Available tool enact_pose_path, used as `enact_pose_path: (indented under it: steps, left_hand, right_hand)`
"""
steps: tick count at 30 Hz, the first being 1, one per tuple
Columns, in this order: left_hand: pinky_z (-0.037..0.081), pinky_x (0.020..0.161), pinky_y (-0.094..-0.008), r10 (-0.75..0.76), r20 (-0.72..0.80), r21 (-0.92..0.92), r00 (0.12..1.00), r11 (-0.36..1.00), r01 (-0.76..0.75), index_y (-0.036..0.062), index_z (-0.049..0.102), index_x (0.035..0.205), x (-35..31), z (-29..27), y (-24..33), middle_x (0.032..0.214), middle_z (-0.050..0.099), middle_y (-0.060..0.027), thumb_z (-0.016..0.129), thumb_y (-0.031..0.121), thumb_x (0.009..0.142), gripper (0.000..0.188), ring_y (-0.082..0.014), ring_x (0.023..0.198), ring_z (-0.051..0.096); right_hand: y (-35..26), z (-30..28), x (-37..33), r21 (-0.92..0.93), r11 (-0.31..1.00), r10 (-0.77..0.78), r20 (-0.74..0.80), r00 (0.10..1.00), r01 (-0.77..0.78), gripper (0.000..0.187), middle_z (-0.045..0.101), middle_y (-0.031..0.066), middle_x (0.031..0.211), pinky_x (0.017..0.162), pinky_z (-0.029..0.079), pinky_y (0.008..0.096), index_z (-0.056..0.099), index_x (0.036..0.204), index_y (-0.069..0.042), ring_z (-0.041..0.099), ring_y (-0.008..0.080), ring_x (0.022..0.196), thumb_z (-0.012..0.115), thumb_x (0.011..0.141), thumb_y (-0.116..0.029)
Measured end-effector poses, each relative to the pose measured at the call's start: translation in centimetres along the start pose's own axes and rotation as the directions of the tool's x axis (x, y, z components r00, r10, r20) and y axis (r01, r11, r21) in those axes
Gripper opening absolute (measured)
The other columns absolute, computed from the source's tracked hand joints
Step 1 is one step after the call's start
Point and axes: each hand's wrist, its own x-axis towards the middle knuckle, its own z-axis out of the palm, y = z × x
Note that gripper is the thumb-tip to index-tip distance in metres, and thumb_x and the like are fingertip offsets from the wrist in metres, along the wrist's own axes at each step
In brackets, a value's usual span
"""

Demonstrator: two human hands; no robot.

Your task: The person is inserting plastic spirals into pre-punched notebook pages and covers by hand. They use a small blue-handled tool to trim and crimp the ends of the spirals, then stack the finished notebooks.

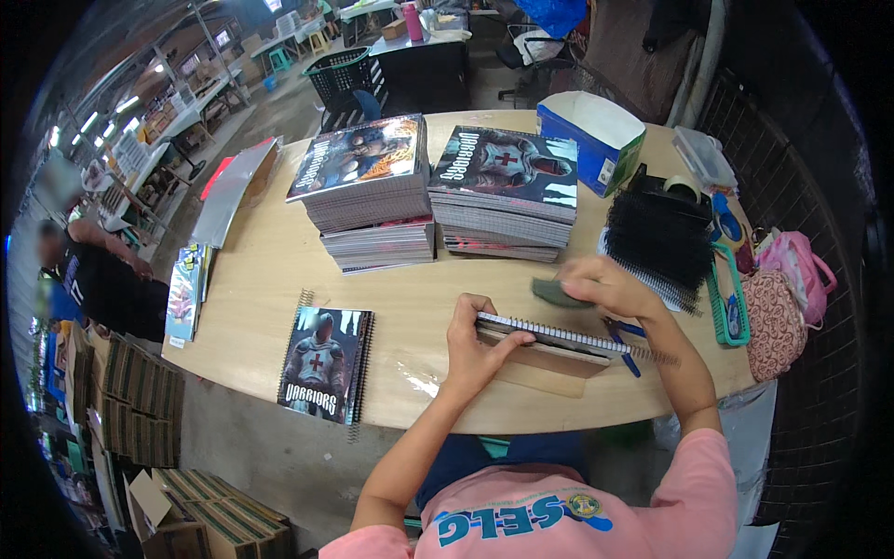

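My left hand grips a notebook on its edge, its spine turned up. A wire coil runs through the spine holes, and its loose end sticks out past the right end. Just above the spine, my right hand is closed on a dark green flat piece, blurred, its kind unclear. Blue-handled pliers lie under my right forearm. To the left, a spiral notebook with a knight on its cover lies on the table, coil ends protruding.
Two tall notebook stacks stand at the back of the table. Beyond them is a blue box. Black coils, a tape dispenser and a green basket crowd the right side. Cartons sit at lower left.
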Motion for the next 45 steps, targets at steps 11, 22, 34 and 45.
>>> enact_pose_path:
  steps: [11, 22, 34, 45]
  left_hand:
    - [0.045, 0.082, -0.0303, -0.104, -0.025, -0.451, 0.994, 0.889, 0.081, 0.0042, 0.050, 0.099, 0.2, -1.2, -0.8, 0.088, 0.053, -0.0054, 0.079, 0.008, 0.075, 0.038, -0.0180, 0.089, 0.054]
    - [0.046, 0.090, -0.0293, -0.164, 0.171, -0.583, 0.971, 0.778, 0.234, 0.0021, 0.054, 0.106, 0.8, -3.9, -3.8, 0.105, 0.058, -0.0066, 0.068, 0.001, 0.085, 0.025, -0.0154, 0.101, 0.056]
    - [0.042, 0.095, -0.0321, 0.042, 0.313, -0.665, 0.949, 0.723, 0.187, 0.0025, 0.063, 0.107, 1.1, -2.9, -5.0, 0.113, 0.058, -0.0089, 0.070, 0.013, 0.086, 0.025, -0.0184, 0.109, 0.053]
    - [0.043, 0.096, -0.0338, 0.081, 0.327, -0.705, 0.941, 0.684, 0.187, 0.0035, 0.064, 0.103, 2.1, -3.1, -2.7, 0.124, 0.050, -0.0093, 0.071, 0.019, 0.085, 0.025, -0.0183, 0.107, 0.054]
  right_hand:
    - [-2.3, 2.2, 2.2, -0.555, 0.812, 0.274, 0.092, 0.957, -0.179, 0.054, 0.070, 0.0172, 0.090, 0.078, 0.049, 0.0332, 0.071, 0.100, 0.002, 0.065, 0.0228, 0.086, 0.056, 0.091, -0.048]
    - [-0.2, 3.4, 4.5, -0.168, 0.984, 0.073, 0.108, 0.992, -0.054, 0.055, 0.068, 0.0230, 0.081, 0.078, 0.048, 0.0393, 0.073, 0.097, 0.000, 0.065, 0.0329, 0.084, 0.058, 0.088, -0.053]
    - [7.9, 5.9, -13.8, -0.652, 0.576, 0.043, -0.577, 0.815, -0.492, 0.052, 0.047, 0.0250, 0.125, 0.107, 0.033, 0.0427, 0.051, 0.129, 0.001, 0.044, 0.0415, 0.119, 0.066, 0.081, -0.014]
    - [10.9, 0.5, -15.7, -0.065, 0.991, -0.018, -0.931, 0.364, -0.116, 0.044, 0.054, 0.0163, 0.115, 0.089, 0.043, 0.0378, 0.049, 0.129, 0.000, 0.054, 0.0265, 0.098, 0.059, 0.093, -0.024]
